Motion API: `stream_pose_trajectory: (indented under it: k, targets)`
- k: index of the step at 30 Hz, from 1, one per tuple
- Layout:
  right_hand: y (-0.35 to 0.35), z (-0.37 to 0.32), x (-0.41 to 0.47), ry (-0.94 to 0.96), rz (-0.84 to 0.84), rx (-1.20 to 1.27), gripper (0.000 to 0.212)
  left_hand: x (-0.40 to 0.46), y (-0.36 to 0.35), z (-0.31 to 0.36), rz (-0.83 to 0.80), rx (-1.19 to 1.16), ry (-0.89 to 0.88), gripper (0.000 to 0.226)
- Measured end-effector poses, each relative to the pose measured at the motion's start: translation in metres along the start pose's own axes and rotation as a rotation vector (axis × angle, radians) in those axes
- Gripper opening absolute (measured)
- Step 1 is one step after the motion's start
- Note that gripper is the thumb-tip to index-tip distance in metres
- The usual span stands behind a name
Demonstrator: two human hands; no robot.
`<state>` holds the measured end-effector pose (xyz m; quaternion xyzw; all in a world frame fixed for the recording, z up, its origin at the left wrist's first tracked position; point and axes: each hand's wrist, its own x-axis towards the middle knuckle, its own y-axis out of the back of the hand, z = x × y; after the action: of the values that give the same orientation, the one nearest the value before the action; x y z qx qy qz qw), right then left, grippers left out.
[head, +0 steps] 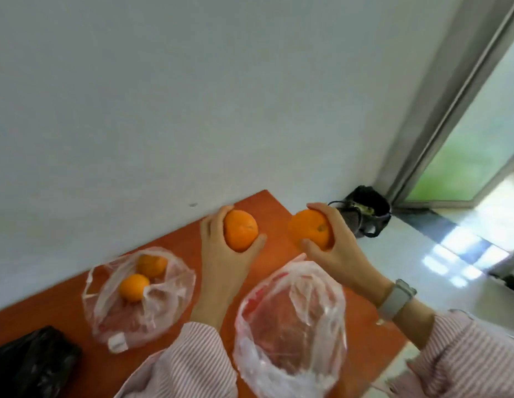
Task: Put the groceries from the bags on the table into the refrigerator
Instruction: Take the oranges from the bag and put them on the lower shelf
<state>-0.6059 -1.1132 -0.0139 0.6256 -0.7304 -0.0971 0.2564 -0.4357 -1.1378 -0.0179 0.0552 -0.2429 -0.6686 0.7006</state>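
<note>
Black bag (34,366) cut off by the left and bottom edges; contents not discernible. Nearer clear bag (290,328) runs off the bottom edge, contents blurred. Dark basket (364,211) interior too small to identify.

I get soft, even daylight — it comes from the glass door (476,150) at right, blown out low down, with glare patches on the glossy floor (462,254). Whole frame slightly soft, wide-angle bend at the edges; the sleeves (192,366) blur — shadows faint.
</note>
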Motion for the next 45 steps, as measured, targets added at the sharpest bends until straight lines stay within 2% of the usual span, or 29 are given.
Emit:
stream_pose_trajectory:
  k: [2, 6, 10, 15, 18, 24, 28, 31, 37, 40, 45]
  targets:
    - [0.072, 0.01, -0.049, -0.046, 0.159, 0.038, 0.048, -0.022, -0.044, 0.037, -0.088, -0.11, -0.066, 0.064]
    - [0.216, 0.022, -0.168, -0.168, 0.488, 0.154, 0.04, -0.105, -0.158, 0.146, -0.45, -0.223, -0.201, 0.06]
    - [0.342, 0.042, -0.307, -0.304, 0.762, 0.179, 0.04, -0.206, -0.266, 0.249, -0.729, -0.33, -0.339, 0.06]
    - [0.446, 0.047, -0.467, -0.437, 1.086, 0.214, 0.048, -0.337, -0.363, 0.352, -1.162, -0.462, -0.375, 0.058]
    - [0.492, 0.042, -0.542, -0.512, 1.25, 0.131, 0.053, -0.407, -0.409, 0.403, -1.302, -0.499, -0.526, 0.054]
    - [0.603, 0.038, -0.637, -0.557, 1.478, -0.058, 0.055, -0.512, -0.496, 0.513, -1.349, -0.564, -0.831, 0.06]
    - [0.706, 0.035, -0.671, -0.439, 1.595, -0.148, 0.048, -0.563, -0.559, 0.604, -1.364, -0.689, -0.927, 0.06]
    - [0.789, 0.03, -0.691, -0.363, 1.654, -0.225, 0.045, -0.589, -0.609, 0.678, -1.307, -0.76, -0.995, 0.061]
    - [0.932, 0.024, -0.715, -0.348, 1.675, -0.494, 0.036, -0.612, -0.708, 0.811, -1.133, -0.781, -1.054, 0.062]
    - [1.002, 0.033, -0.722, -0.34, 1.629, -0.585, 0.031, -0.617, -0.76, 0.859, -1.093, -0.755, -1.018, 0.058]
    - [1.125, 0.055, -0.721, -0.354, 1.499, -0.638, 0.045, -0.613, -0.838, 0.929, -1.078, -0.604, -1.006, 0.06]
